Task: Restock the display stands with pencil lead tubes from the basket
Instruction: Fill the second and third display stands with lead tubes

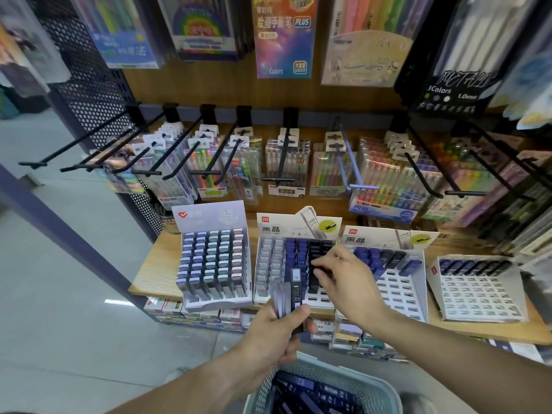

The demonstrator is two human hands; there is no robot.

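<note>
The left hand (276, 330) grips a bundle of lead tubes (288, 294) above the basket (370, 383). The right hand (349, 282) pinches a black tube (316, 265) at the middle display stand (265, 282) on the wooden shelf (155, 270).

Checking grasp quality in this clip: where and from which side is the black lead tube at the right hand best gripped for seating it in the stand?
Pinch the black tube by its top end, from above: it stands upright among close neighbours in the middle stand, so only its top is exposed. The right hand does this.
</note>
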